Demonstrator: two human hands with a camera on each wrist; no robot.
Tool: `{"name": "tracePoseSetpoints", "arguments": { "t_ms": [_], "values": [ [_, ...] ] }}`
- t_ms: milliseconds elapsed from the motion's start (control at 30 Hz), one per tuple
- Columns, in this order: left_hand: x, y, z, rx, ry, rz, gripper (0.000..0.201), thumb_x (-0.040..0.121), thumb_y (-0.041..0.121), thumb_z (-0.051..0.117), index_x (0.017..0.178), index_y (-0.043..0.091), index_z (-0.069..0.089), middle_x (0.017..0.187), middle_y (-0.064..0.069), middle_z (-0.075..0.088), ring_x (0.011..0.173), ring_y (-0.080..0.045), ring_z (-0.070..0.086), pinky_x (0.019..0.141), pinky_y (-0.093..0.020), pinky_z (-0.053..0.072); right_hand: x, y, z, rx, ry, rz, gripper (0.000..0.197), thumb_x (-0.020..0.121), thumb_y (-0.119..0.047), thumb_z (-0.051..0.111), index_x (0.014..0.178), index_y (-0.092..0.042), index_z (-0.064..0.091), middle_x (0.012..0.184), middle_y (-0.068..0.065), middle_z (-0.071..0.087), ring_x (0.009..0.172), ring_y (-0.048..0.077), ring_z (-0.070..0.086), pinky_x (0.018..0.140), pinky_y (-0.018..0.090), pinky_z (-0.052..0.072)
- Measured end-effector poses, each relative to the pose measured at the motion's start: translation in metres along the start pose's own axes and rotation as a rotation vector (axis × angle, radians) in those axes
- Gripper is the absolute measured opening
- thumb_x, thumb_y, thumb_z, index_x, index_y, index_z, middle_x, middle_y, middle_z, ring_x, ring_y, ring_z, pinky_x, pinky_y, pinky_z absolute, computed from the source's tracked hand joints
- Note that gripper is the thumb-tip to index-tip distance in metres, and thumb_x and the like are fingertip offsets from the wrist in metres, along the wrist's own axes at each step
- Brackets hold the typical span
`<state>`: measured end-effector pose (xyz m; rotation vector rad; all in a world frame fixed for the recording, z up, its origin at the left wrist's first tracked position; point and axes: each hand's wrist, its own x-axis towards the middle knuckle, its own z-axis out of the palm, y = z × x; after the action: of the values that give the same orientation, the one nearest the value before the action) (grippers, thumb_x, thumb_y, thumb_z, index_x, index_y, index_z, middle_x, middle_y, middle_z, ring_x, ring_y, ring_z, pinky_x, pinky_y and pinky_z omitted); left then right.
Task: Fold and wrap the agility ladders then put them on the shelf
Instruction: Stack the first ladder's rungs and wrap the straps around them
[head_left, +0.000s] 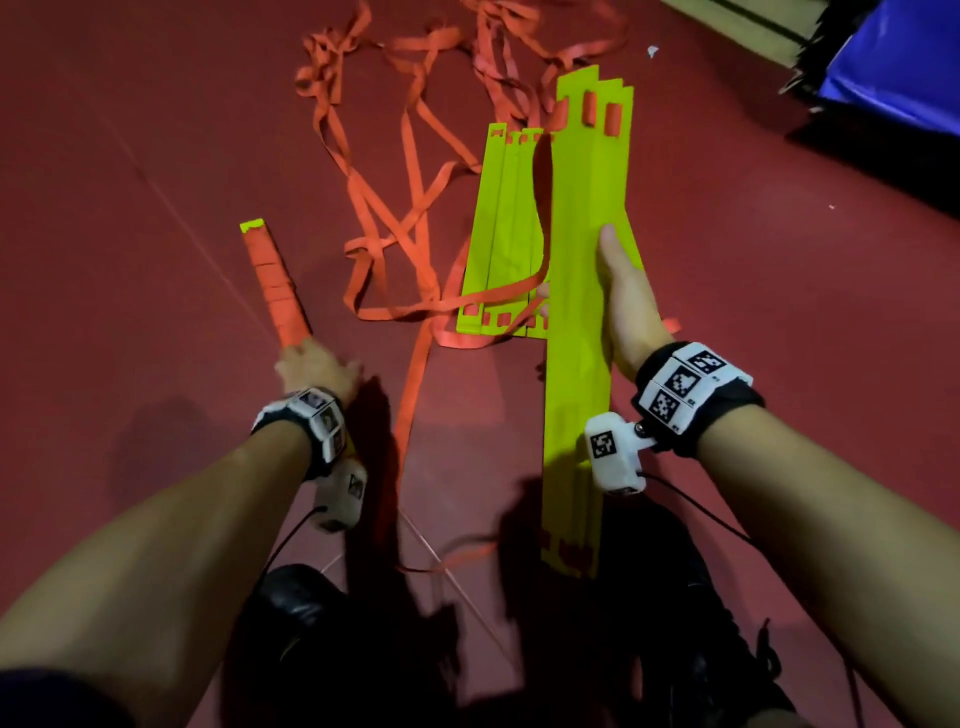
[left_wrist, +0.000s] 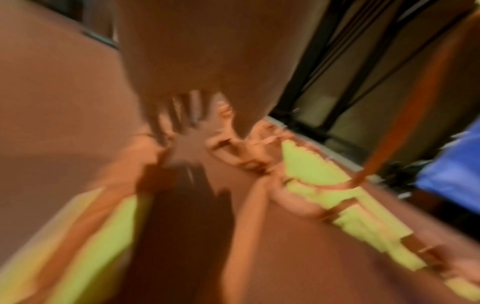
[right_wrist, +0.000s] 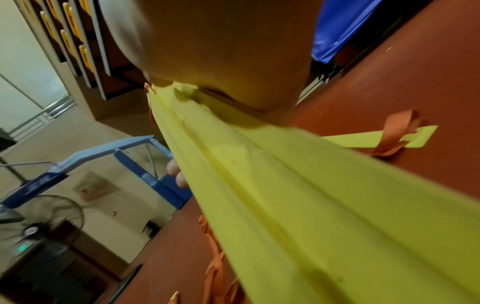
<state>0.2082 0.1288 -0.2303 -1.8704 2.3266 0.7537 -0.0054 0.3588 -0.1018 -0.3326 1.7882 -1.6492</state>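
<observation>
My left hand (head_left: 311, 364) grips a finished ladder bundle (head_left: 275, 291), its rungs wound tight in orange strap, which points away over the red floor. My right hand (head_left: 608, 296) holds a long stack of lime-green rungs (head_left: 587, 182) off the floor, thumb on top and fingertips (right_wrist: 179, 176) curled underneath. In the right wrist view this rung stack (right_wrist: 298, 195) fills the middle of the picture. A second rung stack (head_left: 498, 234) lies flat just left of it. Loose orange straps (head_left: 405, 156) trail in a tangle beyond both. The left wrist view is heavily blurred.
A blue mat (head_left: 893, 67) sits at the far right on the red floor (head_left: 130, 182). A shelf unit (right_wrist: 64, 41) stands by the wall, with a fan (right_wrist: 46, 216) and a blue frame (right_wrist: 109, 148) near it. My dark shoes (head_left: 311, 623) are at the bottom.
</observation>
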Motion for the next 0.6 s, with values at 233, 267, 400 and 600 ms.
{"name": "tracePoseSetpoints", "arguments": {
  "t_ms": [233, 267, 400, 600],
  "values": [
    [-0.075, 0.176, -0.074, -0.951, -0.246, 0.51, 0.046, 0.102, 0.06, 0.049, 0.105, 0.017, 0.064, 0.091, 0.004, 0.068, 0.074, -0.01, 0.066, 0.061, -0.029, 0.049, -0.014, -0.032, 0.044, -0.125, -0.04, -0.098, 0.068, 0.102, -0.06, 0.04, 0.116, 0.0, 0.071, 0.099, 0.017, 0.076, 0.079, 0.029, 0.075, 0.075, 0.04, 0.061],
    [-0.084, 0.196, -0.088, -0.951, -0.192, 0.529, 0.058, 0.094, 0.068, 0.055, 0.114, 0.015, 0.064, 0.101, 0.005, 0.071, 0.086, -0.008, 0.069, 0.072, -0.03, 0.052, -0.012, -0.041, 0.048, -0.153, -0.019, -0.135, 0.069, 0.1, -0.061, 0.046, 0.112, 0.002, 0.07, 0.105, 0.017, 0.075, 0.089, 0.031, 0.073, 0.083, 0.043, 0.058],
    [-0.099, 0.23, -0.142, -0.853, 0.054, 0.66, 0.082, 0.058, 0.078, 0.072, 0.112, 0.017, 0.075, 0.106, 0.006, 0.077, 0.102, -0.012, 0.072, 0.093, -0.036, 0.056, 0.007, -0.094, 0.052, -0.178, -0.074, -0.24, 0.028, 0.096, -0.032, 0.049, 0.078, -0.011, 0.057, 0.073, 0.001, 0.065, 0.069, 0.013, 0.059, 0.067, 0.033, 0.046],
    [-0.115, 0.266, -0.233, -0.309, -0.021, 0.756, 0.054, 0.071, 0.061, 0.087, 0.099, 0.017, 0.073, 0.088, 0.005, 0.069, 0.085, -0.016, 0.068, 0.074, -0.032, 0.056, 0.0, -0.192, 0.024, -0.37, -0.246, -0.112, 0.021, 0.092, -0.003, 0.051, 0.079, -0.016, 0.059, 0.062, -0.005, 0.059, 0.056, 0.01, 0.055, 0.068, 0.037, 0.056]
  ]
}}
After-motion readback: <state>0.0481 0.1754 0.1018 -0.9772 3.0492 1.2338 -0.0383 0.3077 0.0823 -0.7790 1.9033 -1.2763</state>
